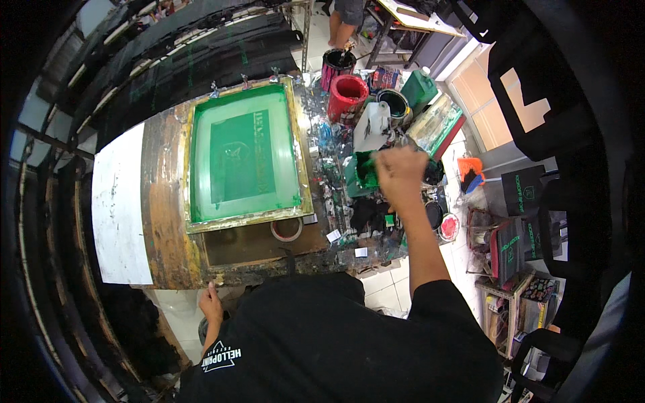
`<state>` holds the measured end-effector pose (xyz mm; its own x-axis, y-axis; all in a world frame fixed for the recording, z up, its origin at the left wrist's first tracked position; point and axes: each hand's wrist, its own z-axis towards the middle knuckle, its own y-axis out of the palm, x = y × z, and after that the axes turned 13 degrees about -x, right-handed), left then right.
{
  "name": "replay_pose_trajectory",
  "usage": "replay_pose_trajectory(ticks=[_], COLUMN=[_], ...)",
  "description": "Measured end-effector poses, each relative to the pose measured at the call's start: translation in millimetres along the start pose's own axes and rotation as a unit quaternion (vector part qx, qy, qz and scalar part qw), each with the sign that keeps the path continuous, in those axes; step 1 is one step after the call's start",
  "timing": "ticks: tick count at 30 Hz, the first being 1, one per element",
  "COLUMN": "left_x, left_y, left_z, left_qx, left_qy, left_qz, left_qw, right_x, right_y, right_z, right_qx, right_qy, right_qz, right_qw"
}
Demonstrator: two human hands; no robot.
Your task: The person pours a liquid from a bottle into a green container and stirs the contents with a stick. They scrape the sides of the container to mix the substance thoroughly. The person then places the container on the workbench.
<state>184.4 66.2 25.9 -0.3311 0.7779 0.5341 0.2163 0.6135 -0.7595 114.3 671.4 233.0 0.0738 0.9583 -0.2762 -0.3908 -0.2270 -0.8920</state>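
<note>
The right hand [401, 171] is closed around a green-stained tool [366, 169], seemingly a squeegee, held over the cluttered ink bench [336, 168] right of the screen frame [243, 156]. The left hand [211, 302] hangs low at the table's near edge [255, 272], fingers loosely curled, holding nothing. The tool is best kept level so ink is not dripped, and the paint cans [347, 94] beyond should be cleared.

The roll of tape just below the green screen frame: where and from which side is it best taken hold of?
Grip the roll of tape across its outer rim, coming straight down from above. It seems to lie flat on the brown board with its open centre facing up. The near side looks freest; the screen frame crowds its far edge.
</note>
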Motion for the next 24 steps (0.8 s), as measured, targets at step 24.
replay_pose_trajectory(ticks=[24], left_x=[-9.4], left_y=[3.6], left_z=[8.4], left_qx=[0.007], left_qy=[-0.008], left_qz=[-0.024], left_qw=[1.000], right_x=[1.5], right_y=[-1.2], right_z=[-3.4], right_qx=[-0.051], right_qy=[0.009], right_qz=[-0.021], right_qw=[0.998])
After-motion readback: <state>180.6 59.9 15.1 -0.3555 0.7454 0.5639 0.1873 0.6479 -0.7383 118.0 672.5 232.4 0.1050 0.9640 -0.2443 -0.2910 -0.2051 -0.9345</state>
